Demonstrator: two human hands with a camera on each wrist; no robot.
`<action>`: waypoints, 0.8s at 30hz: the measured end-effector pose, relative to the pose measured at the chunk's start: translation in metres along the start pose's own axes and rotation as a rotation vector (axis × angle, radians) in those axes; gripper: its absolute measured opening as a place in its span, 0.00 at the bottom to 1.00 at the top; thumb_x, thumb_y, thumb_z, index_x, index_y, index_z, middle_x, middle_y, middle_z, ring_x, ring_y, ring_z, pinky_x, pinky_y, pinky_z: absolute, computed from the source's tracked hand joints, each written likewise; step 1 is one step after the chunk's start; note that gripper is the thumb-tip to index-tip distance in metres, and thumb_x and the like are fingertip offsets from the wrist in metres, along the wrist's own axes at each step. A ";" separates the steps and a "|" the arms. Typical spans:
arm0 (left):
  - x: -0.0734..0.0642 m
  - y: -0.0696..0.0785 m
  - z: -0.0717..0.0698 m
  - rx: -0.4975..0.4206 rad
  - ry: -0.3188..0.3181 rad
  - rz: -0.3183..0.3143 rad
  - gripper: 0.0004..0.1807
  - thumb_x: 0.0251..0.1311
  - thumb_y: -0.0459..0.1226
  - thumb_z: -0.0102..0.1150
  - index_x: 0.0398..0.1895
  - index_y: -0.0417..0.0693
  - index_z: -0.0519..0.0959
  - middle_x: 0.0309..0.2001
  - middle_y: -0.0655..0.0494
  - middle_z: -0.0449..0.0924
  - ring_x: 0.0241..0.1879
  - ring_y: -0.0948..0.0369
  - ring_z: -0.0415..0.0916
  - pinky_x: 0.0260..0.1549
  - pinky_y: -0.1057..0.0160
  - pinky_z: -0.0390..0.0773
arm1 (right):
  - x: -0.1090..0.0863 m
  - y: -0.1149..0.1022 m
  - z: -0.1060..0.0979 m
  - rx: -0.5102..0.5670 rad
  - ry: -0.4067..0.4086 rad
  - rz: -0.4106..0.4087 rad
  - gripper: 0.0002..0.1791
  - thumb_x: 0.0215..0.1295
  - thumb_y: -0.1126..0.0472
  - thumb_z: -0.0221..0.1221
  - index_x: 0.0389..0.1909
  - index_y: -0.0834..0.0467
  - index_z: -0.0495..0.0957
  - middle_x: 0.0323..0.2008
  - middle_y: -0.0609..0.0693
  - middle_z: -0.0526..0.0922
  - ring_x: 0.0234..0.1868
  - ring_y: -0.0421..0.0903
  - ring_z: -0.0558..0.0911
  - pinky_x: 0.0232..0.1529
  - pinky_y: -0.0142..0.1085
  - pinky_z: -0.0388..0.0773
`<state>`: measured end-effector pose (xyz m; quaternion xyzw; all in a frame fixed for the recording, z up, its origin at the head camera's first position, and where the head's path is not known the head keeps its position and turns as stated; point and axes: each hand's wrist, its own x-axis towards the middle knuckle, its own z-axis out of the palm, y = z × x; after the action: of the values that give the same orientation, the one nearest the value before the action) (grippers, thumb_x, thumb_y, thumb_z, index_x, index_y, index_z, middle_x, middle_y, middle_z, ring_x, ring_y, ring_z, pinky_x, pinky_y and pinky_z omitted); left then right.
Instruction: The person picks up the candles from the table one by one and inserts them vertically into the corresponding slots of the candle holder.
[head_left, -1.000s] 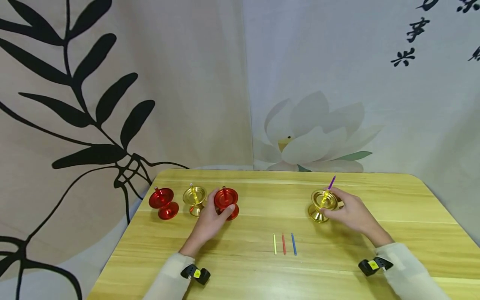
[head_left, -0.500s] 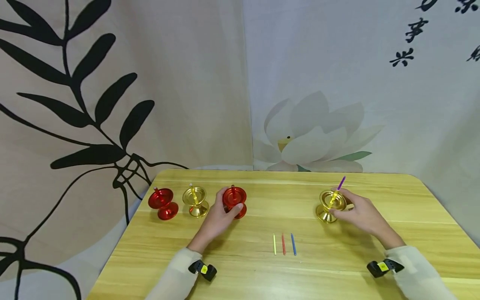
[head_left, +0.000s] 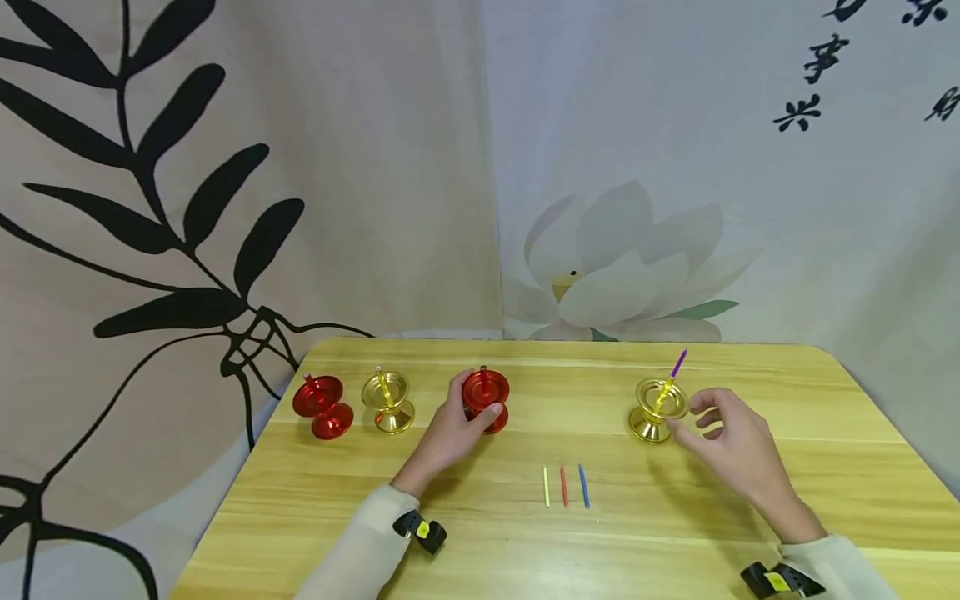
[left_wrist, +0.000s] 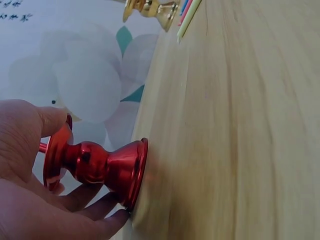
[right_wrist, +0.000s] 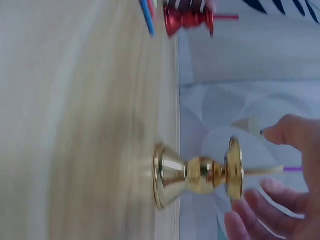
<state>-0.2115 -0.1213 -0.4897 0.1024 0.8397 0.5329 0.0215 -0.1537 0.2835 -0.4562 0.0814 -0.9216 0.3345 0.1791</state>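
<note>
Left grip (head_left: pixel 453 429) clasps the red candlestick (head_left: pixel 486 393), farther right than a second ago. And there's the change — beside the right grip, on its left, the gold candlestick (head_left: pixel 656 412) stands unaided, purple candle (head_left: pixel 678 363) leaning. That right grip (head_left: pixel 738 446) has let go, fingers loose: that placement looks done.

Pale curtain (head_left: pixel 390 183) behind wooden table (head_left: pixel 525 554); printed black leaves (head_left: pixel 176 311), lotus (head_left: pixel 618 292).
</note>
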 end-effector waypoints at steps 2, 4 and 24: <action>0.002 0.002 0.003 -0.012 -0.008 0.007 0.43 0.79 0.46 0.65 0.86 0.40 0.55 0.72 0.30 0.75 0.70 0.37 0.76 0.68 0.36 0.76 | -0.005 -0.006 0.004 0.026 -0.024 -0.029 0.16 0.66 0.58 0.77 0.46 0.62 0.84 0.42 0.52 0.87 0.40 0.48 0.85 0.35 0.30 0.85; 0.004 0.003 0.006 -0.019 -0.016 0.009 0.43 0.79 0.46 0.65 0.86 0.40 0.55 0.72 0.31 0.75 0.70 0.38 0.76 0.68 0.36 0.76 | -0.009 -0.012 0.010 0.058 -0.057 -0.064 0.11 0.65 0.61 0.77 0.41 0.59 0.86 0.39 0.49 0.87 0.38 0.45 0.85 0.35 0.31 0.85; 0.022 0.015 0.036 -0.056 -0.108 0.050 0.41 0.81 0.42 0.63 0.86 0.41 0.54 0.74 0.33 0.73 0.74 0.40 0.73 0.72 0.39 0.73 | -0.024 -0.050 0.072 0.100 -0.370 -0.114 0.15 0.58 0.55 0.83 0.38 0.54 0.87 0.34 0.39 0.83 0.35 0.35 0.80 0.39 0.35 0.82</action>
<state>-0.2251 -0.0786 -0.4898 0.1513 0.8192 0.5502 0.0563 -0.1375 0.1994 -0.4874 0.2026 -0.9149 0.3484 0.0212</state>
